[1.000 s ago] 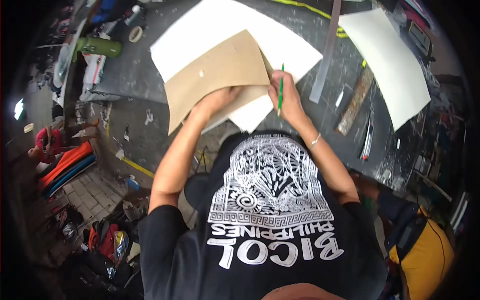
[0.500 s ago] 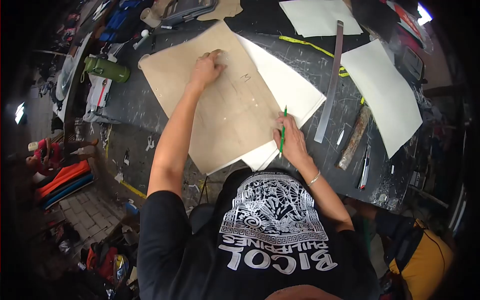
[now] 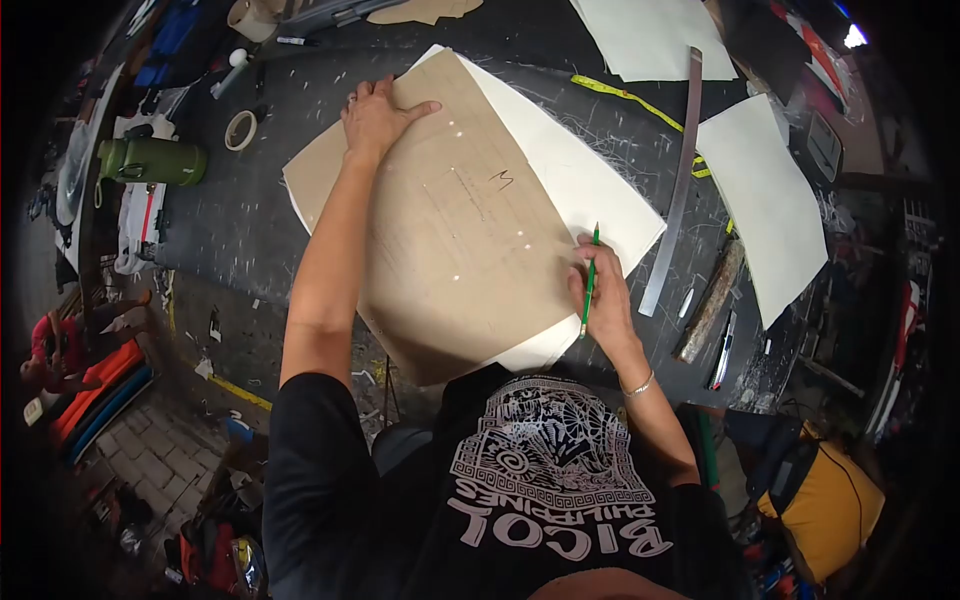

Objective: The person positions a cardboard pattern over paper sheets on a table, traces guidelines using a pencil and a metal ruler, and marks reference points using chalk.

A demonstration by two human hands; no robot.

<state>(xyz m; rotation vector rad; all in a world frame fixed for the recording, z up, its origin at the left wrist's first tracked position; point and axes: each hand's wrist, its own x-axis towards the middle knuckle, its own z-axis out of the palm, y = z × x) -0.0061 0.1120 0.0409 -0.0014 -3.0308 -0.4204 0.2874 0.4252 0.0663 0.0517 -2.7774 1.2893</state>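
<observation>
A brown paper pattern (image 3: 440, 220) marked with an M lies over white sheets (image 3: 590, 185) on the dark table (image 3: 250, 240). My left hand (image 3: 378, 118) presses flat on the pattern's upper left part, fingers spread, thumb pointing right. At the pattern's right edge, my right hand (image 3: 605, 295) holds a green pencil (image 3: 590, 280), which points away from me. The pattern's near edge bends down in front of my shirt.
A metal ruler (image 3: 675, 190), a yellow tape measure (image 3: 625, 96) and a rough bar (image 3: 711, 300) lie to the right, beside a cutter (image 3: 724, 350) and white sheets (image 3: 765, 200). Left are a tape roll (image 3: 240, 130) and a green bottle (image 3: 155, 161).
The brown pattern, lifted and folded over earlier, now lies spread over the white sheets. My left hand has come out from beneath it and moved to its upper left part. The pencil remains in my right hand.
</observation>
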